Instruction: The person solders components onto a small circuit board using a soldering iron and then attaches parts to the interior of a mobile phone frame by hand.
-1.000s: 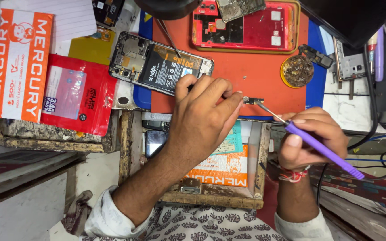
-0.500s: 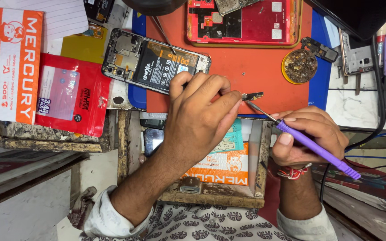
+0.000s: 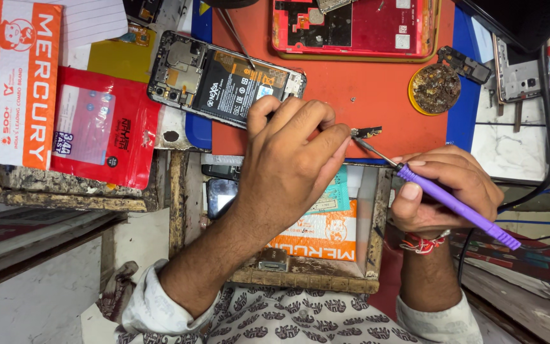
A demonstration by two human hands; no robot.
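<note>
My left hand (image 3: 288, 156) rests on the orange mat (image 3: 351, 89), its fingertips pinching a small dark circuit part (image 3: 367, 132) at the mat's near edge. My right hand (image 3: 444, 191) grips a purple-handled screwdriver (image 3: 456, 204), and the metal tip touches that same part. Just beyond my left hand lies an opened phone (image 3: 224, 79) with its back off and the black battery showing.
A red phone frame (image 3: 358, 28) lies at the far edge of the mat. A yellow dish of brown residue (image 3: 435, 89) sits to the right. Red and orange packets (image 3: 65, 121) lie left. An open wooden drawer (image 3: 313, 223) holds packets below my hands. Cables run at right.
Both hands stay on the small part with hardly any shift. The whole view has slid slightly as my head moved.
</note>
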